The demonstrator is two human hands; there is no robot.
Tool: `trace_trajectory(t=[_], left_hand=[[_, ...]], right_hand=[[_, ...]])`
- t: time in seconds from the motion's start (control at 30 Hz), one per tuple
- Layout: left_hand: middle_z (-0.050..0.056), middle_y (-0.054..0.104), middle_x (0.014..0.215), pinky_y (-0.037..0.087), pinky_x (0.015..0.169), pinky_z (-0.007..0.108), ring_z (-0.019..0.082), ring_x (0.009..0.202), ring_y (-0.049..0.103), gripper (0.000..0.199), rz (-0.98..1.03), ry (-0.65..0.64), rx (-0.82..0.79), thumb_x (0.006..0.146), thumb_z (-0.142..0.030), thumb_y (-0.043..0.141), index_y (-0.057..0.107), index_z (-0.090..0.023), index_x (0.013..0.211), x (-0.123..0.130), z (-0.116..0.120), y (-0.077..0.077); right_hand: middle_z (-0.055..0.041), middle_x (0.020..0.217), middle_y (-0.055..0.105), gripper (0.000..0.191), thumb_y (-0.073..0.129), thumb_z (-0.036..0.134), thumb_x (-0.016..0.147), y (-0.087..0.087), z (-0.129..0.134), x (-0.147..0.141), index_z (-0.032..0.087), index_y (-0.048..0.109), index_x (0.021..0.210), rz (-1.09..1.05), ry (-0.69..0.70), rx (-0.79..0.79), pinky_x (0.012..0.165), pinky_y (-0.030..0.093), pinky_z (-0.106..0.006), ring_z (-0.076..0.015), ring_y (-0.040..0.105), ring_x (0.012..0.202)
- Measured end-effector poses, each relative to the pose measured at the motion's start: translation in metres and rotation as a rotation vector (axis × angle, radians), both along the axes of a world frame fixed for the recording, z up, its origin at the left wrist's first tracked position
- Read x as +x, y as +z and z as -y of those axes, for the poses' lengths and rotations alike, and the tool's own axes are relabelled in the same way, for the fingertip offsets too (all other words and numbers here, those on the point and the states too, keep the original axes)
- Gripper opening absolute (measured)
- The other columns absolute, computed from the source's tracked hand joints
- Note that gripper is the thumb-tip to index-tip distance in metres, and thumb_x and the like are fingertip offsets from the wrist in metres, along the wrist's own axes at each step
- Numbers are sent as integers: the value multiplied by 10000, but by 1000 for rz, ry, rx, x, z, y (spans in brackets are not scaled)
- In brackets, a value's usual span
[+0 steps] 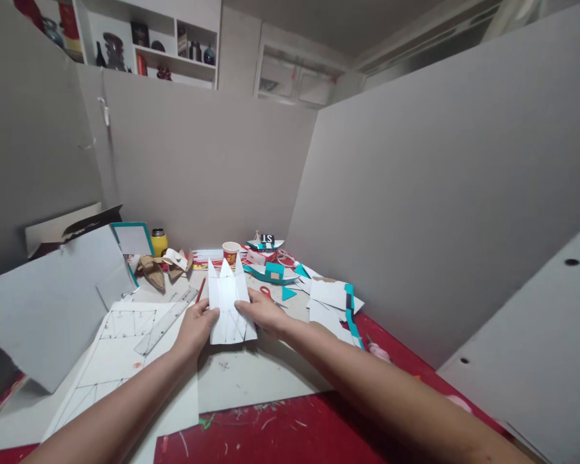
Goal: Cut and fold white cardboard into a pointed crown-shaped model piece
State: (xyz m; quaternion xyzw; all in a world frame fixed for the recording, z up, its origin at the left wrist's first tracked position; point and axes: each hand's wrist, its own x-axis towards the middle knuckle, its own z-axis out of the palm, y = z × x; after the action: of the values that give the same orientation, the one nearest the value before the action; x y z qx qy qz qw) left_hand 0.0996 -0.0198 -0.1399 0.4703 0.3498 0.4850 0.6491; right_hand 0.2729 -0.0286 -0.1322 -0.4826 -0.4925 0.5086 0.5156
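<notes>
Between my two hands is a white paper cutout (227, 303) with pointed tips at its far end and pencil lines on its face. My left hand (196, 327) grips its left edge, thumb on top. My right hand (261, 310) holds its right side, thumb pressed on the face. Just left of it lie a red pencil (201, 290) and a clear ruler (165, 323), on or beside a large sheet with drawn triangles (125, 348). Red-handled scissors (267, 292) rest beyond my right hand, partly hidden by it.
At the back stand a paper cup (231, 251), a yellow jar (159, 242) and small teal-and-white model boats (273, 273). Cardboard scraps (328, 294) lie on the right. A white board (53, 306) leans on the left. Grey partitions (212, 161) surround the red table (251, 432).
</notes>
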Motion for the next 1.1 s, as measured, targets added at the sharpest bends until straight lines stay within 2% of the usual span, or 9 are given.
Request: trace_trajectory(t=[0.13,0.23,0.37,0.5,0.77,0.87,0.93,1.0,1.1], left_hand=[[97,780,849,565,635,310,251,739,731,390,32,-29,-19,715,-155,694,690,-100,1101,2,2,-3],[115,778,884,568,617,311,255,763,732,398,53,-64,-89,738,-142,672,672,-103,1133,0,3,3],[130,774,927,555,553,285,245,739,732,387,68,-143,-171,719,-124,687,687,-126,1105,-3,6,14],[160,771,861,549,550,291,260,703,730,321,83,-191,-195,688,-111,711,710,-82,1008,-1,8,17],[142,765,744,545,563,303,265,655,720,231,82,-74,-176,704,-202,754,703,-76,890,-2,5,19],[134,769,764,554,584,316,266,674,724,226,83,-73,-180,712,-204,744,698,-99,907,-3,5,19],[132,771,775,560,607,328,270,694,727,251,81,-77,-179,721,-211,739,696,-108,946,-2,5,18],[140,770,781,565,632,343,278,701,728,288,72,-90,-178,709,-210,748,696,-100,969,-1,6,16],[154,768,788,562,634,347,281,677,725,334,40,-124,-168,674,-193,775,703,-74,978,0,8,13]], right_hand=[[-26,806,728,303,718,169,651,-2,2,1,190,669,950,-20,-11,-16,665,537,-323,-233,676,756],[-58,846,735,356,751,253,662,2,5,3,172,650,994,-94,54,-31,710,544,-357,-233,687,747],[-92,881,739,433,836,302,611,10,13,10,140,662,973,-265,190,-65,749,537,-355,-226,696,749],[-88,866,743,432,859,274,593,16,21,17,123,692,962,-264,245,-89,764,528,-348,-212,693,748],[-63,799,732,365,858,252,589,10,33,17,106,729,897,-142,395,-197,780,509,-325,-178,676,745],[-67,771,719,360,852,303,605,10,35,15,98,726,872,-156,378,-203,756,506,-313,-180,667,745],[-66,770,710,370,822,370,651,11,34,14,107,721,891,-136,328,-165,678,500,-277,-171,653,722],[-46,752,695,370,772,426,704,13,31,13,136,715,927,-71,242,-106,553,460,-234,-152,620,646],[-3,650,648,312,739,418,717,14,24,10,167,703,899,33,92,-46,417,360,-194,-124,543,515]])
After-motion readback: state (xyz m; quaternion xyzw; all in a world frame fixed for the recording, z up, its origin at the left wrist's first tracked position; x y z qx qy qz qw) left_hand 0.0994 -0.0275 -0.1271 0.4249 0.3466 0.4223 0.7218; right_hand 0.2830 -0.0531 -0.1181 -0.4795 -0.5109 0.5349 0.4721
